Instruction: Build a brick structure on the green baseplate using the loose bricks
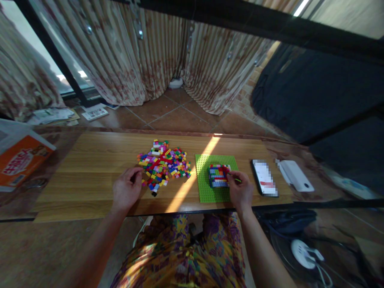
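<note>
A green studded baseplate point(204, 195) lies on the wooden table, right of the middle. On it stands a low block of stacked toy bricks point(218, 178) in blue, red, green and white rows. My right hand point(241, 190) is at the right side of this block, thumb and fingers pinched together; what is between them is hidden. To the left of the plate, a loose heap of many-coloured toy bricks point(165, 164) is spread out. At the heap's left edge is my left hand point(127, 188), its fingers curled and fingertips closed together, their contents too small to make out.
A phone point(266, 178) lies right of the plate, with a white case-like object point(297, 176) beyond it. An orange and white bag point(22, 160) stands at the far left. Below right is a white power strip point(303, 254) with cables. Curtains point(162, 52) hang behind the table.
</note>
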`<state>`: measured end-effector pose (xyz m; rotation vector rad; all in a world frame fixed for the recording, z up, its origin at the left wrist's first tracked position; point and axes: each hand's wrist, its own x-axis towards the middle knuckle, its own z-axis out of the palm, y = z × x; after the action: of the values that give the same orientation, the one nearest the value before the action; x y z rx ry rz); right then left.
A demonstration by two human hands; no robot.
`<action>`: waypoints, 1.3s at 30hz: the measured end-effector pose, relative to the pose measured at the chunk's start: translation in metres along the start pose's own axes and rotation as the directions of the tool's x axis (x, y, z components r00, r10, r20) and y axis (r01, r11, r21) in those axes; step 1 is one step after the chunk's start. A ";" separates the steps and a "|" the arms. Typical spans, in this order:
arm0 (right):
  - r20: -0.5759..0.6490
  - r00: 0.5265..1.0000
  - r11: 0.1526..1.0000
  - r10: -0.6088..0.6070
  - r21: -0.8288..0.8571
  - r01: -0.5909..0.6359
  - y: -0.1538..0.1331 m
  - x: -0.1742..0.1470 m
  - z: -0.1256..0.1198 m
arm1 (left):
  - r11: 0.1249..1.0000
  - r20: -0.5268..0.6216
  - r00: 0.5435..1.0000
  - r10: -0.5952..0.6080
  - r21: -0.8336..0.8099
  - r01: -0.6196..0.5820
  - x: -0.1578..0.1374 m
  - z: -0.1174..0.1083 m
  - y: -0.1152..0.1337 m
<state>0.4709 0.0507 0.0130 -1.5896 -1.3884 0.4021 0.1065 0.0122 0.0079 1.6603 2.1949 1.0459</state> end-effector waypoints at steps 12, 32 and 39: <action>0.163 0.971 0.943 -0.173 -0.257 0.211 -0.007 0.009 -0.016 | 1.000 -0.010 1.000 -0.012 -0.008 0.012 -0.001 0.001 -0.002; 0.076 0.978 0.974 0.194 0.104 -0.202 0.003 0.011 -0.005 | 1.000 -0.016 1.000 -0.010 -0.005 0.010 -0.001 0.000 0.001; 0.025 0.966 0.946 0.256 0.200 -0.256 -0.002 0.014 -0.002 | 1.000 -0.017 1.000 -0.014 -0.009 0.014 0.000 0.000 0.000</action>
<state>0.4752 0.0625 0.0207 -1.6034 -1.1030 0.6755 0.1072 0.0120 0.0077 1.6361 2.2056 1.0681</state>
